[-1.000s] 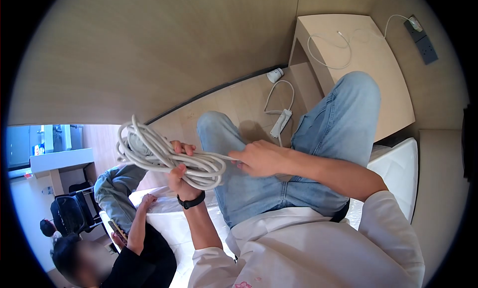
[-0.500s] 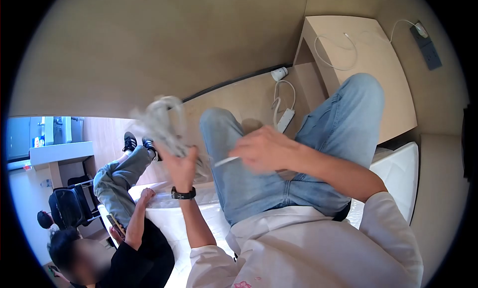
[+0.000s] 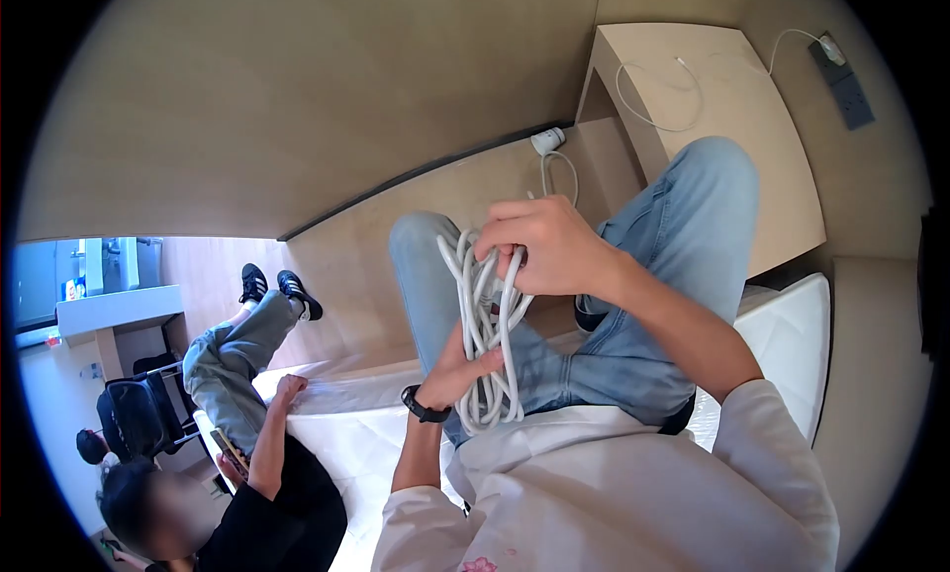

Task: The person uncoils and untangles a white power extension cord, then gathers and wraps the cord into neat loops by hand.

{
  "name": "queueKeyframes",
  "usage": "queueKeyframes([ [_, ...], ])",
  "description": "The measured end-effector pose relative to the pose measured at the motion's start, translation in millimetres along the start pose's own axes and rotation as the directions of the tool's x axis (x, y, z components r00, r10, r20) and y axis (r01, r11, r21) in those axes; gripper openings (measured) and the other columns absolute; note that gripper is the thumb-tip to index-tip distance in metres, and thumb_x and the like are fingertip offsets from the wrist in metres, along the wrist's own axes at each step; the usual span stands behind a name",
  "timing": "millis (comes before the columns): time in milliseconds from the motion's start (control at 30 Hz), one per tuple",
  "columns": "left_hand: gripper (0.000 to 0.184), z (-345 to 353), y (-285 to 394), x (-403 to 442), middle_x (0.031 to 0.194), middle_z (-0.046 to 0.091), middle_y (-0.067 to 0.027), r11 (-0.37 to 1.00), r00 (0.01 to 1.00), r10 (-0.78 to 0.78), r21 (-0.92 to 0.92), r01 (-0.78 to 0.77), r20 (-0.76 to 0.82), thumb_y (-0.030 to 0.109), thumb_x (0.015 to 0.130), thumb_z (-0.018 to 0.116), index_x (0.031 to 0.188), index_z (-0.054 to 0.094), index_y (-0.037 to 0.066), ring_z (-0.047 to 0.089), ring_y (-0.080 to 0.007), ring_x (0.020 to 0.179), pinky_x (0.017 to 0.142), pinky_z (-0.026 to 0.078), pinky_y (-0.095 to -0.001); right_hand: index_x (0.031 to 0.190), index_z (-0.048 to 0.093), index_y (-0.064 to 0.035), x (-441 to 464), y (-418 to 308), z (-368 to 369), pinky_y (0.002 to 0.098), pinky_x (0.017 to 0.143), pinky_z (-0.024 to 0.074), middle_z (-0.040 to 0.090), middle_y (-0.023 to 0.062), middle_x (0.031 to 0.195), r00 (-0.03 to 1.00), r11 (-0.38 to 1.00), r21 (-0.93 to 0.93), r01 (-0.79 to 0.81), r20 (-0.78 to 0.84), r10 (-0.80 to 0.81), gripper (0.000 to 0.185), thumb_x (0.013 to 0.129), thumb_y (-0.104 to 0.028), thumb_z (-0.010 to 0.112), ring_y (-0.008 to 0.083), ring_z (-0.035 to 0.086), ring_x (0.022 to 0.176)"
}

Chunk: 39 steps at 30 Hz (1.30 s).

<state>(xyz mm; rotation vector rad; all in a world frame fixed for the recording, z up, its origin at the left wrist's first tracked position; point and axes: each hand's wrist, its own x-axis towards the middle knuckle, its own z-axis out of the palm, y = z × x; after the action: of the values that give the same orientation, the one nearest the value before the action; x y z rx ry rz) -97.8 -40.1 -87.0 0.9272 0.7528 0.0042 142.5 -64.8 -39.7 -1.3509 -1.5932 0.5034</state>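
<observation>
A white cable gathered in long loops (image 3: 479,320) hangs over my thighs. My left hand (image 3: 457,372) is closed around the lower part of the bundle, its thumb across the strands; a black watch is on that wrist. At the top of the loops, the fingers of my right hand (image 3: 544,243) are curled around some of the cable. Past my knees, a white plug adapter (image 3: 547,141) with a thin white cord (image 3: 575,174) lies by the wall; my right hand hides where that cord leads.
A light wooden cabinet (image 3: 727,107) with a thin white cable (image 3: 700,95) on it stands ahead right, near a dark wall socket (image 3: 849,95). A plastic-wrapped mattress (image 3: 356,443) is beneath me. At left sits a person (image 3: 287,503) holding a phone, near a black chair (image 3: 143,414).
The blurred bundle in my left hand has come right and down, in front of my legs. My right hand has moved up and right and now grips its upper loops.
</observation>
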Motion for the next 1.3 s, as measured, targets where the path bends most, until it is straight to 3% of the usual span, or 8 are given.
queueKeyframes([
  [200, 0.097, 23.9, 11.3, -1.8, 0.127, 0.045, -0.0111, 0.914, 0.992, -0.078, 0.404, 0.033, 0.096, 0.024, 0.064, 0.084, 0.139, 0.028, 0.001, 0.043, -0.0197, 0.117, 0.099, 0.036, -0.0325, 0.077, 0.068, -0.0085, -1.4, -2.2, 4.4, 0.0285, 0.054, 0.0482, 0.059, 0.0030, 0.069, 0.996, 0.996, -0.092, 0.022, 0.092, -0.013, 0.021, 0.059, 0.001, 0.066, 0.0168, 0.062, 0.062],
  [267, 0.097, 25.6, 9.1, -2.5, 0.133, 0.040, -0.0119, 0.938, 0.990, -0.111, 0.338, 0.075, 0.089, 0.018, 0.065, 0.081, 0.142, 0.024, 0.001, 0.036, -0.0199, 0.125, 0.105, 0.029, -0.0333, 0.078, 0.068, -0.0085, -0.1, -2.2, 2.6, 0.0283, 0.055, 0.0486, 0.059, 0.0032, 0.070, 0.993, 0.996, -0.083, 0.009, 0.118, 0.001, 0.021, 0.060, 0.001, 0.066, 0.0172, 0.062, 0.062],
  [533, 0.096, 29.8, 31.2, -11.1, 0.129, 0.043, -0.0101, 0.969, 0.995, -0.032, 0.246, 0.007, 0.095, 0.004, 0.066, 0.074, 0.145, 0.020, 0.003, 0.044, -0.0176, 0.116, 0.099, 0.038, -0.0323, 0.079, 0.069, -0.0061, 15.2, 0.0, -33.4, 0.0269, 0.057, 0.0478, 0.060, 0.0045, 0.068, 0.994, 0.982, 0.175, -0.073, 0.097, 0.056, 0.019, 0.064, -0.011, 0.080, 0.0154, 0.058, 0.060],
  [867, 0.077, 11.2, 39.6, -23.1, 0.104, 0.054, -0.0062, 0.923, 0.959, 0.282, 0.262, -0.281, 0.034, 0.005, 0.058, 0.073, 0.127, 0.038, 0.002, 0.054, -0.0142, 0.098, 0.080, 0.048, -0.0294, 0.087, 0.066, -0.0045, 3.4, 35.1, 6.8, 0.0317, 0.060, 0.0475, 0.062, 0.0084, 0.073, 0.985, 0.992, 0.070, -0.107, 0.146, 0.096, 0.019, 0.071, -0.011, 0.074, 0.0229, 0.063, 0.068],
  [933, 0.071, 8.8, 39.5, -19.5, 0.099, 0.056, -0.0064, 0.889, 0.928, 0.372, 0.295, -0.350, -0.018, 0.008, 0.059, 0.072, 0.122, 0.040, 0.001, 0.054, -0.0147, 0.097, 0.080, 0.047, -0.0293, 0.100, 0.057, -0.0050, -4.3, 25.8, 27.3, 0.0381, 0.061, 0.0482, 0.062, 0.0129, 0.075, 0.988, 0.938, 0.322, -0.128, 0.127, 0.091, 0.026, 0.077, -0.011, 0.066, 0.0322, 0.063, 0.071],
  [1033, 0.061, 3.2, 29.0, -9.6, 0.105, 0.055, -0.0084, 0.703, 0.740, 0.668, 0.392, -0.593, -0.080, 0.016, 0.068, 0.072, 0.119, 0.044, -0.001, 0.055, -0.0176, 0.095, 0.082, 0.048, -0.0308, 0.109, 0.048, -0.0058, -14.2, 26.0, 63.7, 0.0410, 0.067, 0.0495, 0.063, 0.0164, 0.080, 0.982, 0.952, 0.282, -0.119, 0.172, 0.072, 0.033, 0.079, -0.009, 0.062, 0.0354, 0.063, 0.073],
  [1133, 0.064, 13.0, 41.8, -15.2, 0.109, 0.054, -0.0100, 0.732, 0.697, 0.676, 0.330, -0.596, -0.239, 0.020, 0.071, 0.074, 0.123, 0.043, -0.001, 0.055, -0.0195, 0.098, 0.085, 0.049, -0.0334, 0.110, 0.048, -0.0052, -28.3, 8.8, 68.8, 0.0442, 0.071, 0.0490, 0.063, 0.0183, 0.083, 0.861, 0.916, 0.216, -0.337, 0.465, 0.207, 0.032, 0.081, -0.011, 0.060, 0.0379, 0.063, 0.078],
  [1300, 0.077, -5.1, 53.6, -0.4, 0.104, 0.052, -0.0095, 0.509, 0.473, 0.859, 0.431, -0.745, -0.196, 0.020, 0.073, 0.073, 0.135, 0.028, 0.004, 0.051, -0.0266, 0.113, 0.099, 0.043, -0.0461, 0.114, 0.044, -0.0040, -24.6, 3.7, 66.0, 0.0462, 0.069, 0.0483, 0.063, 0.0180, 0.084, 0.794, 0.934, 0.091, -0.344, 0.559, 0.239, 0.037, 0.081, -0.011, 0.058, 0.0382, 0.062, 0.080],
])
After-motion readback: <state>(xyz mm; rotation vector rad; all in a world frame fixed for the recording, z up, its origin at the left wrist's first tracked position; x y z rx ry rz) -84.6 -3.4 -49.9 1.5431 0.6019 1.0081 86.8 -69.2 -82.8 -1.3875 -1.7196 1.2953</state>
